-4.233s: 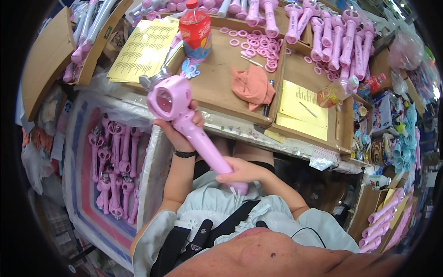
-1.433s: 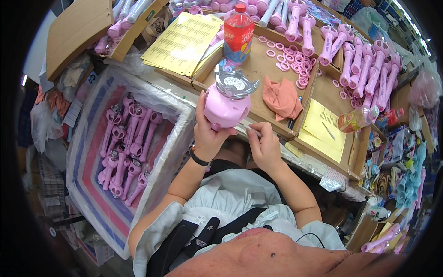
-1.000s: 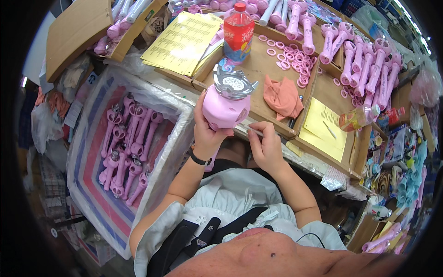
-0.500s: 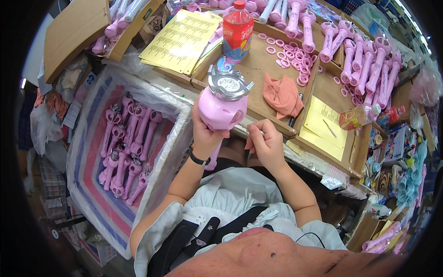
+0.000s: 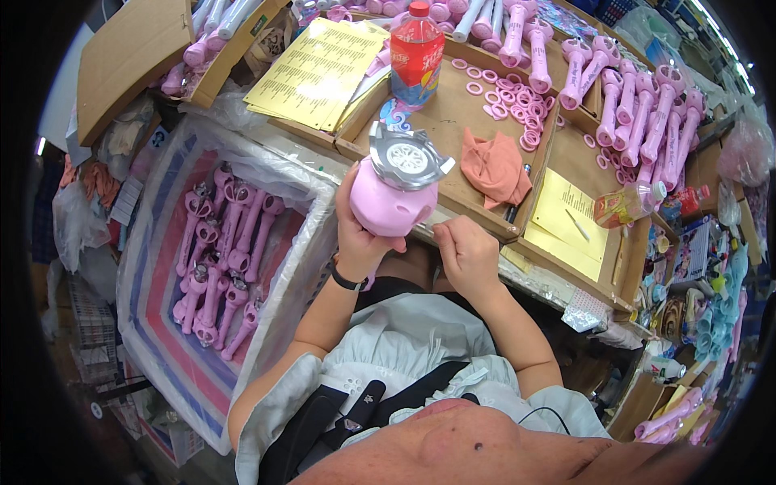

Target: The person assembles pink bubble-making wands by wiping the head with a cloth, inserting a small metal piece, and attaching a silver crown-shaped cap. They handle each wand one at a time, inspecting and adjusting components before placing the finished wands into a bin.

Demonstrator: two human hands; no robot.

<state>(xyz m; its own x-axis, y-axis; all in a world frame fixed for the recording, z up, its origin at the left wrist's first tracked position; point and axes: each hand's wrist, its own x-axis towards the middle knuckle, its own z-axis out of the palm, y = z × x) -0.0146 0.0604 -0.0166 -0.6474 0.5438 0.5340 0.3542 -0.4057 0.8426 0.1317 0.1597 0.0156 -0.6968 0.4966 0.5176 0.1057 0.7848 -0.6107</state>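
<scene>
A pink toy wand (image 5: 386, 202) with a round head is in my left hand (image 5: 353, 249). My fingers and thumb wrap round the underside of its head, and its handle drops down behind my wrist, mostly hidden. A silver, crown-like piece with a white patterned disc (image 5: 406, 156) sits on the top of the head, facing up. Just right of the wand, apart from it, my right hand (image 5: 470, 257) is curled closed. Whatever it holds, if anything, is hidden by the fingers.
At my left a lined, striped bin (image 5: 218, 396) holds several finished-looking pink wands. The cardboard trays ahead carry pink rings (image 5: 529, 109), an orange cloth (image 5: 495, 168), a red-labelled bottle (image 5: 416, 56), yellow printed sheets (image 5: 319, 73) and more wands (image 5: 663, 113).
The wand's head has tilted and shifted slightly right, and its handle shows less. My right hand has turned a little; the thin dark item seen below its fingers no longer shows.
</scene>
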